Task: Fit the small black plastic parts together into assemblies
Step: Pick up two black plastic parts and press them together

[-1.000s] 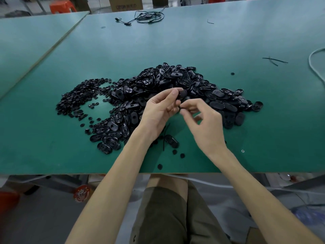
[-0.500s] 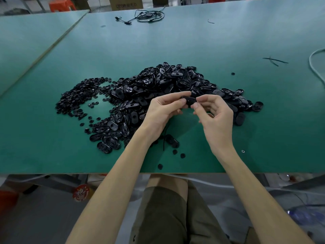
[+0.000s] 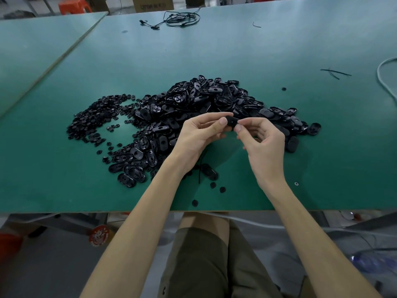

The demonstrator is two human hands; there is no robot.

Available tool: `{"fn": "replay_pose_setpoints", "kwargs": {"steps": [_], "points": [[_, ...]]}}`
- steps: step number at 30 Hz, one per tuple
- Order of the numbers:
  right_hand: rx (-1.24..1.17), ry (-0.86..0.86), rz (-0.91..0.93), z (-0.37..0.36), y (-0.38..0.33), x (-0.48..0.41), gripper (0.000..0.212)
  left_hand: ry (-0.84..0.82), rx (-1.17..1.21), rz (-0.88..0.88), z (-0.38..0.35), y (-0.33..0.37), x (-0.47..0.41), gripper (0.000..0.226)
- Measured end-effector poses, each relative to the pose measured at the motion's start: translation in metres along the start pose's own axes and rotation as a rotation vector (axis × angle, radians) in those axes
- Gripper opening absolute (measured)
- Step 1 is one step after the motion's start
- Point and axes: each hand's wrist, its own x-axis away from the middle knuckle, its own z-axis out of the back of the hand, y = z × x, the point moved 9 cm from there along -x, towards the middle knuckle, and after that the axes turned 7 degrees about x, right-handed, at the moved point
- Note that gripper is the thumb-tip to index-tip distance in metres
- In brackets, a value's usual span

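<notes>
Nearest the camera, the person's knees in olive shorts sit under the front edge of the green worktop. Just past that edge lie a few loose round buttons, a thin black strand and a lone oval shell, with a tiny metal ring off to the right. Above these, both forearms meet over the worktop: the left hand has its grip pinching an oval black part between thumb and forefinger, and the right hand pinches the same part at its right end, the other fingers curled in. The part is lifted clear of the surface, in front of the heap of oval shells — which trails down to the left and right of the hands. Left of the heap spreads a flat scatter of small round parts. Farther back are one stray round piece, two black strips, a white cable at the right edge, and a black cable coil. Beyond the worktop stand a cardboard box and an orange stool.
</notes>
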Motion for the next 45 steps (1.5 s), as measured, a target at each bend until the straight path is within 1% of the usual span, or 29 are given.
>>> {"fn": "replay_pose_setpoints", "kwargs": {"steps": [8, 15, 19, 22, 28, 32, 37, 41, 45], "points": [[0.008, -0.002, -0.008, 0.001, 0.002, -0.001, 0.007, -0.057, -0.033, -0.016, -0.006, -0.001, -0.001, 0.026], [0.004, 0.056, 0.024, 0.006, -0.003, 0.001, 0.008, -0.069, -0.086, -0.028, -0.009, 0.001, 0.001, 0.025], [0.021, 0.046, 0.025, 0.006, -0.002, 0.001, 0.006, -0.066, -0.092, -0.033, -0.010, 0.002, 0.001, 0.027], [0.032, 0.047, 0.023, 0.006, -0.002, 0.000, 0.008, -0.061, -0.098, -0.033, -0.008, 0.001, 0.002, 0.028], [0.049, 0.075, 0.044, 0.010, -0.004, 0.000, 0.020, -0.091, -0.122, -0.018, -0.013, 0.000, 0.004, 0.031], [0.092, 0.059, 0.085, 0.007, -0.009, 0.001, 0.011, -0.074, -0.094, -0.009, -0.012, -0.001, 0.003, 0.029], [0.119, -0.012, 0.129, -0.002, -0.014, 0.001, 0.024, -0.011, -0.042, -0.005, -0.004, -0.002, 0.001, 0.027], [0.104, -0.035, 0.139, -0.005, -0.014, 0.001, 0.025, -0.009, -0.036, 0.021, -0.005, -0.005, 0.001, 0.024], [0.069, -0.043, 0.120, -0.006, -0.012, 0.001, 0.024, -0.002, -0.038, 0.031, -0.005, -0.005, 0.001, 0.027]]}}
